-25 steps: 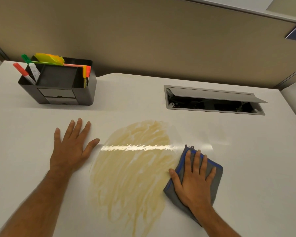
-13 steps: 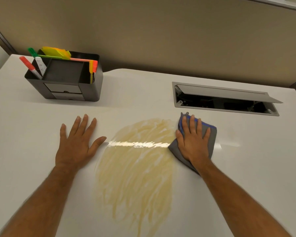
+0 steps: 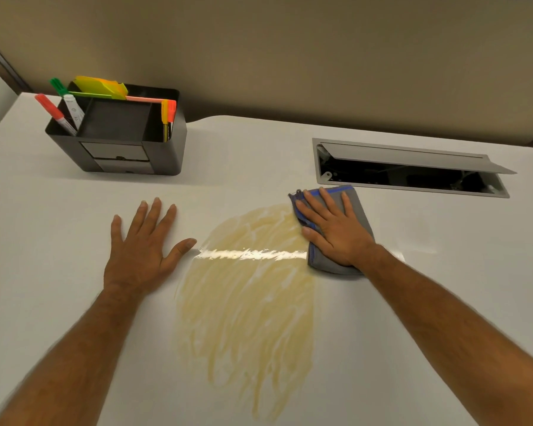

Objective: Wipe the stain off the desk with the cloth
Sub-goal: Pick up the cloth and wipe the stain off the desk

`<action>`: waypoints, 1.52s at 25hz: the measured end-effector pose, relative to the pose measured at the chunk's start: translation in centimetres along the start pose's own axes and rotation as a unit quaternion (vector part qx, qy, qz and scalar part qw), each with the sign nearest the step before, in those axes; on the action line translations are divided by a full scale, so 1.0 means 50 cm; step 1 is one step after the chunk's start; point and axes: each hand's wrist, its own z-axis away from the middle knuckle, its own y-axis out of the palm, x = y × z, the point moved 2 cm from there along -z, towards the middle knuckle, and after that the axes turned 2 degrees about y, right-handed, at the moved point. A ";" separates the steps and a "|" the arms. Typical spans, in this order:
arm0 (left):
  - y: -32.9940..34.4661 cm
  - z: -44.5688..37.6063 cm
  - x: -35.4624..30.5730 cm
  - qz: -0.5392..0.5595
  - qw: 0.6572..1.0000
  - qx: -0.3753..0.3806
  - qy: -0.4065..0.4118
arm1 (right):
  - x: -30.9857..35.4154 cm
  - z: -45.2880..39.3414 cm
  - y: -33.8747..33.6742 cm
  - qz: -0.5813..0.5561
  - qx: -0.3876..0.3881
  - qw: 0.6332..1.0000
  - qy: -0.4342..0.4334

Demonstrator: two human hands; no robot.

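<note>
A wide yellowish smeared stain (image 3: 246,305) covers the middle of the white desk (image 3: 443,259). A folded grey cloth with a blue edge (image 3: 356,199) lies at the stain's upper right edge. My right hand (image 3: 333,229) presses flat on top of the cloth, fingers spread and pointing away from me. My left hand (image 3: 142,250) rests flat on the bare desk just left of the stain, fingers apart, holding nothing. A bright streak of reflected light crosses the wet stain.
A black desk organiser (image 3: 120,133) with markers and highlighters stands at the back left. An open cable hatch (image 3: 413,170) with a raised grey lid is set into the desk at the back right. A beige partition wall (image 3: 290,56) closes the rear.
My right hand has slid the cloth away from me, from the stain's lower right edge up to its upper right corner near the hatch. My left hand stayed flat in place.
</note>
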 end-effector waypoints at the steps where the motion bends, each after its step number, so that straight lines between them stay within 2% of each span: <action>1: -0.001 0.001 0.000 0.000 1.000 0.000 0.000 | 0.005 0.013 0.005 0.005 -0.002 1.000 -0.011; 5: -0.002 0.000 -0.002 -0.004 1.000 0.003 0.000 | 0.027 0.069 0.018 0.018 -0.005 1.000 -0.025; 12: -0.002 0.001 -0.004 -0.003 1.000 0.011 0.001 | 0.095 0.204 0.038 0.006 -0.007 1.000 0.012; 17: -0.004 0.001 -0.003 -0.007 1.000 0.019 0.004 | 0.169 0.313 0.051 -0.011 -0.011 0.997 0.081; 21: -0.004 0.001 -0.004 -0.008 1.000 0.016 0.006 | 0.257 0.381 0.076 -0.023 -0.019 0.983 0.180; 26: 0.000 0.002 -0.002 -0.015 1.000 0.014 0.005 | 0.305 0.348 0.079 -0.026 -0.010 0.954 0.298; 29: 0.000 0.003 -0.004 -0.022 1.000 0.015 0.008 | 0.296 0.302 0.075 -0.014 0.003 0.948 0.317; 38: 0.004 0.004 -0.003 -0.024 1.000 0.011 0.014 | 0.240 0.150 0.045 -0.056 -0.036 0.938 0.340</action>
